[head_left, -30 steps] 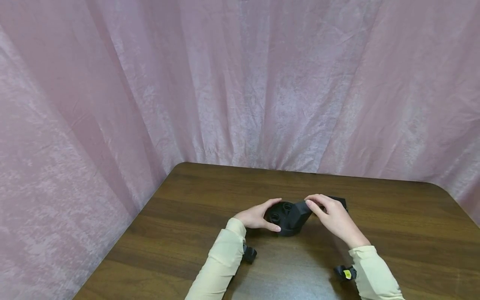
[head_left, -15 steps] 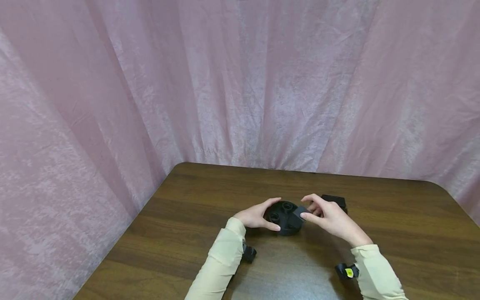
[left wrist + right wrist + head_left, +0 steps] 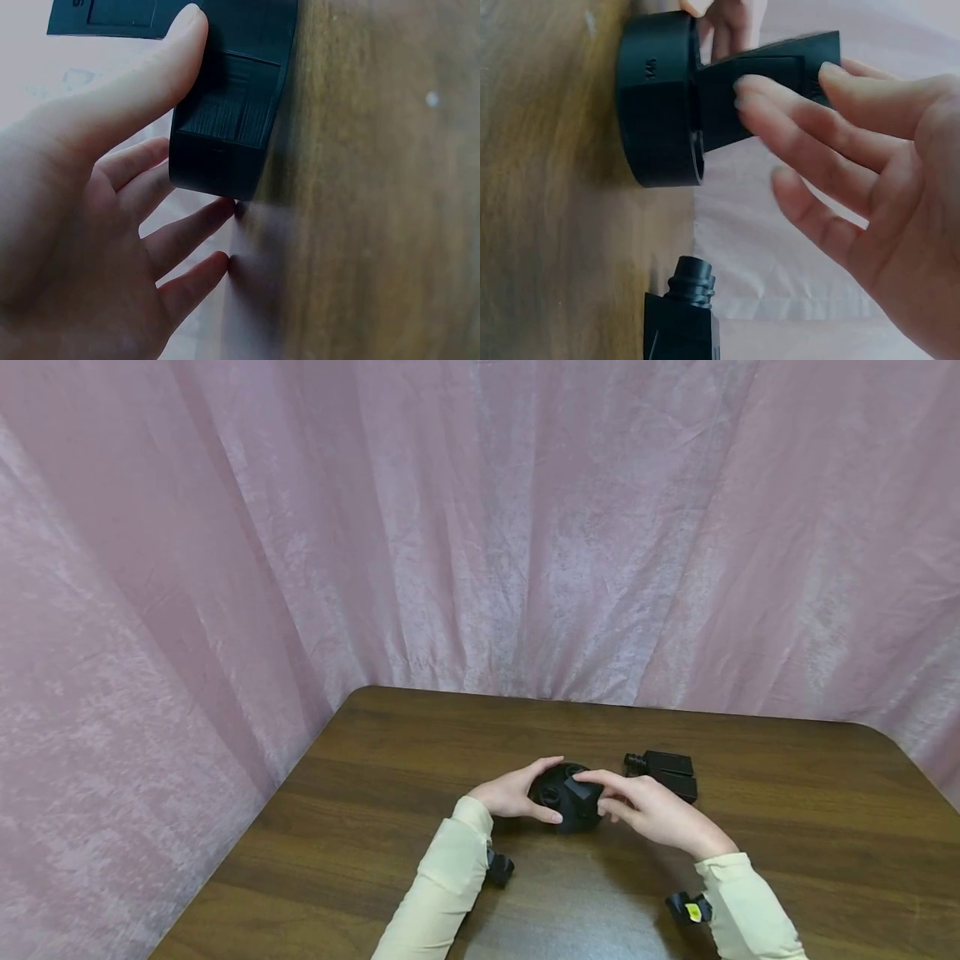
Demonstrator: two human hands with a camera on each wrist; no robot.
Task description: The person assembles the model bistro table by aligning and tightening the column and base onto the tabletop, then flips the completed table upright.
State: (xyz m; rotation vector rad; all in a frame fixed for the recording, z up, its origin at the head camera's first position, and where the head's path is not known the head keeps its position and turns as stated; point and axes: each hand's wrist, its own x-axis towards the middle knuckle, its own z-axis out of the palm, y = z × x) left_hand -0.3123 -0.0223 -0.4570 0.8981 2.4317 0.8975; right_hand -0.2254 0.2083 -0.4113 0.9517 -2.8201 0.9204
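Note:
A round black base [image 3: 572, 822] with threaded round openings in its top stands on the table. My left hand [image 3: 517, 792] grips its left side; the left wrist view shows the thumb over the base wall [image 3: 229, 105] and the fingers spread around it. An angular black block [image 3: 776, 64] rises from the base's top in the right wrist view. My right hand [image 3: 900, 157] pinches that block, thumb near its upper end and fingers along its side. In the head view the right index finger covers part of the block. How deep its lower end sits is hidden.
Right of the base, behind my right hand, lie black angular pieces [image 3: 669, 770] side by side, with a threaded neck [image 3: 692, 279] pointing left in the head view. A pink curtain [image 3: 525, 527] hangs behind the wooden table [image 3: 337, 810].
The block, earlier leaning right from the base, now stands more upright over it. My right hand has moved left with it, uncovering the pieces at right. The left hand has stayed on the base.

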